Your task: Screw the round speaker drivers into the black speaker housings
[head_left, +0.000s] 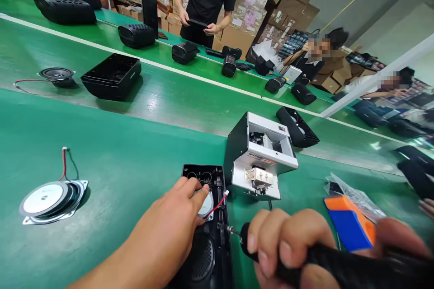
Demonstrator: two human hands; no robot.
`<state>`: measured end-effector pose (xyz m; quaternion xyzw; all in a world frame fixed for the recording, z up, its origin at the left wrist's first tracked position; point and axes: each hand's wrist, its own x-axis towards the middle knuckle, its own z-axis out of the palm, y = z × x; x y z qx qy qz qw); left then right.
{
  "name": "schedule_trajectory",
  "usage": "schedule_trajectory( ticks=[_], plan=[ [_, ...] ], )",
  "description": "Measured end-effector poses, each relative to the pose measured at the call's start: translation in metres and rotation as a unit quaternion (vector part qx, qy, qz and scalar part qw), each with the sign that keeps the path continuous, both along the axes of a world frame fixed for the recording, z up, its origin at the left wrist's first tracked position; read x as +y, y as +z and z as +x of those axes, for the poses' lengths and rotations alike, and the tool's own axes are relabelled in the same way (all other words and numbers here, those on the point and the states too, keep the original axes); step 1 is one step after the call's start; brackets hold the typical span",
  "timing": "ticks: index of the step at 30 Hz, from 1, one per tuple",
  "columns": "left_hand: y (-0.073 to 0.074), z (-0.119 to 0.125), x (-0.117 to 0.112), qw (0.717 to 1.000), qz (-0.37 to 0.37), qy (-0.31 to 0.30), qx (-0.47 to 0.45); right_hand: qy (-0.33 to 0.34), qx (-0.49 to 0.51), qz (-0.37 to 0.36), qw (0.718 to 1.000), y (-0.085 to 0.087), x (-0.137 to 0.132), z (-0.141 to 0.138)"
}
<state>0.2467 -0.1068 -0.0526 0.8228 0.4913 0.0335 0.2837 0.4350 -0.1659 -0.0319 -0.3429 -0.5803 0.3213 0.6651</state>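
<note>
My left hand [179,210] grips a round speaker driver [207,207] with a pale back, seated in a long black speaker housing [228,253]. Fingers and thumb cover part of the driver. A red wire with a white plug [226,193] runs from it over the housing's right edge. My right hand [288,239] is wrapped round a black powered screwdriver [342,262], partly blurred. Its metal bit points left, close to the housing's right side; I cannot tell whether it touches. Near the housing's lower end shows a round perforated grille [204,259].
Behind the housing stands a white and black screw feeder [264,158]. A loose speaker driver [47,198] lies at left. Orange and blue pieces [351,223] and a plastic bag [356,196] lie at right. Across the bench, a belt carries black housings [111,76]; several people work beyond.
</note>
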Motion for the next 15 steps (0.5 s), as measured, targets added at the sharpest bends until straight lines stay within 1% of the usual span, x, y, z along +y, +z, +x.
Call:
schedule_trajectory(
  ticks=[1, 4, 8, 12, 15],
  plan=[
    [0.004, 0.001, 0.001, 1.000, -0.007, -0.003, 0.002, -0.007, -0.001, 0.007, 1.000, -0.005, 0.003, -0.004],
    [0.012, 0.003, 0.002, 1.000, -0.028, -0.010, 0.009, -0.060, 0.011, 0.026, 0.998, -0.016, 0.012, -0.017],
    [0.013, 0.003, 0.003, 1.000, -0.024, -0.014, 0.014, -0.109, 0.022, 0.050, 0.993, -0.020, 0.019, -0.032],
    [0.011, 0.001, 0.002, 0.999, -0.025, -0.020, 0.024, -0.119, 0.049, 0.074, 0.989, -0.023, 0.022, -0.039],
    [0.011, 0.001, 0.001, 0.999, -0.026, -0.027, 0.038, -0.107, 0.059, 0.053, 0.991, -0.029, 0.021, -0.039]
  ],
)
